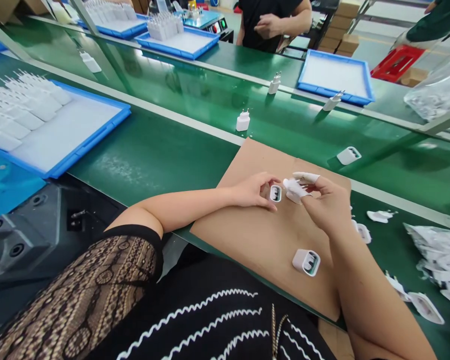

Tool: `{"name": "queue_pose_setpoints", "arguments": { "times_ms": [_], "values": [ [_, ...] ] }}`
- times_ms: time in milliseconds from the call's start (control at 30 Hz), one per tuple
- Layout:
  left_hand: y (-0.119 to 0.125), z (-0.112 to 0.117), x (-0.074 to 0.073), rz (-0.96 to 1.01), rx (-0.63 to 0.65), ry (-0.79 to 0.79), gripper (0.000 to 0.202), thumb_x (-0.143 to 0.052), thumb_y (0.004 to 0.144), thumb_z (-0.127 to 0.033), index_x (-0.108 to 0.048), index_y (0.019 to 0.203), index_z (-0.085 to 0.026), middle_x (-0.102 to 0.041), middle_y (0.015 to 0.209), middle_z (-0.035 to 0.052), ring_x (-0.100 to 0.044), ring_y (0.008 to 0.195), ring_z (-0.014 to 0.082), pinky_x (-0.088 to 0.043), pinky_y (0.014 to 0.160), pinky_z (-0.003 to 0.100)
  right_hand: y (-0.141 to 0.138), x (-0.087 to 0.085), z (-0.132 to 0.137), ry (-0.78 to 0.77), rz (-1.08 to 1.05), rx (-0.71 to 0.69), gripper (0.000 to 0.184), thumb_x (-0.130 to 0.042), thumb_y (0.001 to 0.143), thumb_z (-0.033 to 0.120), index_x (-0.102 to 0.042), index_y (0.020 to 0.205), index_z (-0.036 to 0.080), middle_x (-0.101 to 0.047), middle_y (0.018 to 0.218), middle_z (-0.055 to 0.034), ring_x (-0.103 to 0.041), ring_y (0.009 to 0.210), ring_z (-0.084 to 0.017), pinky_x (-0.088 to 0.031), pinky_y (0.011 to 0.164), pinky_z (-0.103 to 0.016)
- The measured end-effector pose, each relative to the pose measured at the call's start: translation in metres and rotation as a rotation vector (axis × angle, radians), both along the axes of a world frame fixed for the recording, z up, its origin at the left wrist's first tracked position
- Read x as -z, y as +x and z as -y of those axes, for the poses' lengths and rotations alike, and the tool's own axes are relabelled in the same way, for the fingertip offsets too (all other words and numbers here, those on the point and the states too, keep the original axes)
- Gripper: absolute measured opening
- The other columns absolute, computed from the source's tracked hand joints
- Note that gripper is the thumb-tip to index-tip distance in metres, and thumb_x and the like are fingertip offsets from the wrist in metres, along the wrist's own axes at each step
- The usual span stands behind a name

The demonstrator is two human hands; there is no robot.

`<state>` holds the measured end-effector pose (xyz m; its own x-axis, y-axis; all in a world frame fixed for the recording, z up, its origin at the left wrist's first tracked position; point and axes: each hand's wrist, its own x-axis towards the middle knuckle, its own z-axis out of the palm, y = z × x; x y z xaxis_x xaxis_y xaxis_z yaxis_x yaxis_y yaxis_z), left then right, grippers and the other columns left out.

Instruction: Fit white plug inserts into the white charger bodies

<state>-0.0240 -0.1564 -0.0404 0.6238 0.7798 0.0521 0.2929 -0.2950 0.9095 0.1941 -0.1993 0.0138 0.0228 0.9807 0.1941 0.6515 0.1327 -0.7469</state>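
My left hand [253,191] is curled around a white charger housing [276,193], whose open end faces right and shows dark parts inside. In my right hand [324,202], white covers on the fingertips, is a white plug cap [294,189] with metal pins. The cap is close to the housing's open end; whether they touch I cannot tell. Both hands are over a brown cardboard sheet [247,240]. Nearer my body, a second open charger housing [306,262] lies on that sheet.
On the right lie loose plug caps [380,216] and a clear plastic bag [438,250]. Several chargers, one an upright charger [243,121], are on the green belt [195,95]. A blue-rimmed tray [86,125] with rows of chargers is at left. Across the belt stands a person [272,25].
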Motion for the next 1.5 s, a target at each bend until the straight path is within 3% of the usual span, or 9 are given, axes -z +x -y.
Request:
{"name": "queue_pose_setpoints", "arguments": {
  "times_ms": [100, 200, 300, 533, 867, 1033, 1200, 1333, 1500],
  "values": [
    [-0.005, -0.005, -0.005, 0.031, 0.029, -0.061, 0.102, -0.098, 0.052, -0.042, -0.054, 0.142, -0.023, -0.053, 0.139, 0.0131, -0.062, 0.104, 0.0227, -0.053, 0.092, 0.038, -0.002, -0.003, 0.001, -0.027, -0.016, 0.002, 0.034, -0.078, 0.077, 0.035, -0.079, 0.11, 0.026, -0.078, 0.095, -0.0043, -0.069, 0.076, -0.021, -0.058, 0.073, -0.036],
    [-0.006, -0.007, -0.006, 0.129, 0.189, -0.221, 0.068, -0.09, 0.067, -0.033, -0.065, 0.128, -0.02, -0.065, 0.125, 0.0099, -0.066, 0.102, 0.0207, -0.052, 0.091, 0.035, -0.006, -0.003, 0.004, -0.032, -0.013, -0.019, 0.034, -0.077, 0.078, 0.035, -0.079, 0.11, 0.025, -0.078, 0.094, -0.0043, -0.069, 0.075, -0.021, -0.058, 0.072, -0.036],
    [0.001, -0.002, -0.002, 0.158, 0.091, -0.285, 0.044, -0.084, 0.074, -0.031, -0.071, 0.113, -0.016, -0.072, 0.1, 0.0044, -0.065, 0.087, 0.0167, -0.051, 0.081, 0.031, -0.008, -0.001, 0.007, 0.004, 0.037, -0.056, 0.034, -0.074, 0.08, 0.033, -0.078, 0.113, 0.025, -0.079, 0.1, -0.0047, -0.07, 0.078, -0.022, -0.057, 0.074, -0.036],
    [0.011, 0.009, 0.0, 0.12, -0.047, -0.142, 0.036, -0.082, 0.075, -0.04, -0.074, 0.099, -0.015, -0.062, 0.077, -0.0024, -0.048, 0.065, 0.0097, -0.037, 0.062, 0.025, -0.007, 0.005, 0.006, 0.212, 0.357, -0.248, 0.037, -0.057, 0.078, 0.018, -0.077, 0.108, 0.026, -0.078, 0.098, -0.0048, -0.069, 0.084, -0.025, -0.054, 0.074, -0.037],
    [0.008, 0.011, 0.008, 0.001, -0.01, 0.151, 0.031, -0.073, 0.087, -0.044, -0.073, 0.103, -0.018, -0.067, 0.083, 0.0018, -0.058, 0.077, 0.0165, -0.045, 0.073, 0.03, -0.016, 0.004, 0.007, 0.304, 0.625, -0.34, 0.023, -0.052, 0.077, 0.013, -0.071, 0.085, 0.024, -0.072, 0.078, -0.0077, -0.063, 0.076, -0.024, -0.043, 0.064, -0.033],
    [0.009, 0.019, 0.008, -0.293, -0.032, 0.549, 0.043, -0.053, 0.101, -0.045, -0.064, 0.123, -0.01, -0.071, 0.107, 0.0173, -0.061, 0.097, 0.028, -0.049, 0.091, 0.042, -0.019, 0.01, 0.008, 0.187, 0.47, -0.156, 0.024, -0.059, 0.071, 0.02, -0.076, 0.087, 0.027, -0.073, 0.074, -0.0046, -0.064, 0.069, -0.024, -0.042, 0.06, -0.033],
    [0.008, 0.021, 0.004, -0.288, -0.015, 0.52, 0.041, -0.053, 0.101, -0.046, -0.066, 0.118, -0.011, -0.071, 0.107, 0.0165, -0.062, 0.1, 0.0285, -0.05, 0.09, 0.041, -0.02, 0.01, 0.008, -0.031, 0.156, -0.105, 0.031, -0.066, 0.073, 0.03, -0.077, 0.102, 0.027, -0.077, 0.088, -0.0042, -0.07, 0.08, -0.026, -0.052, 0.072, -0.039],
    [0.005, -0.004, -0.002, -0.075, -0.097, 0.201, 0.03, -0.066, 0.092, -0.041, -0.071, 0.109, -0.017, -0.073, 0.095, 0.0053, -0.065, 0.082, 0.0185, -0.05, 0.074, 0.029, 0.02, -0.002, -0.005, -0.151, -0.04, -0.178, 0.065, -0.072, 0.074, 0.048, -0.064, 0.133, 0.023, -0.072, 0.121, -0.0122, -0.069, 0.103, -0.03, -0.056, 0.089, -0.046],
    [0.007, -0.081, -0.015, -0.147, -0.423, 0.167, 0.027, -0.069, 0.09, -0.034, -0.073, 0.11, -0.016, -0.075, 0.097, 0.0043, -0.067, 0.086, 0.0182, -0.049, 0.079, 0.027, 0.083, 0.009, -0.014, -0.149, 0.415, 0.319, 0.086, -0.082, 0.064, 0.055, -0.059, 0.137, 0.017, -0.049, 0.145, -0.0292, -0.037, 0.14, -0.056, -0.031, 0.109, -0.074]
  ]
}}
